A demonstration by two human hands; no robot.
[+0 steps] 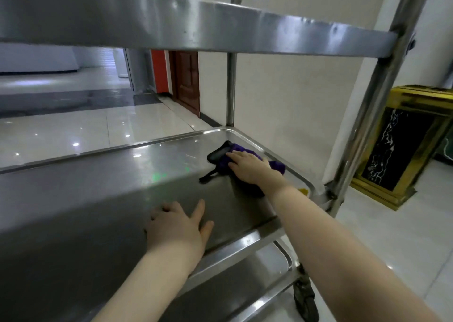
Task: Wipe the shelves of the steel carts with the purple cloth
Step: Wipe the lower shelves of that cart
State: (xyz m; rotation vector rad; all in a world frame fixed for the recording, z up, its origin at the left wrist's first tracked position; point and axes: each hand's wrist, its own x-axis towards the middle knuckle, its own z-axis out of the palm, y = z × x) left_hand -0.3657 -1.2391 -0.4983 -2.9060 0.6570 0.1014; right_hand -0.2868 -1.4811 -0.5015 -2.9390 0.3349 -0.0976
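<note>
Glossy white tiled floor (73, 130) at far left, behind the three-tier stainless steel cart (382, 96). Work is on its middle shelf (98, 186). Left hand (179, 226) lies flat on that shelf near the front rim, fingers spread, holding nothing; looks like bracing. Right hand (252, 167) reaches to the far right corner, fingers straight, palm pressing the crumpled purple cloth (277, 166) down, no pinch. Cloth overlaps a black strapped object (217, 155), can't identify. Progress guess: middle-shelf wipe at its right end. No wipe marks visible, so top shelf (196, 20) and bottom shelf (245, 280) status unknown, probably pending.
</note>
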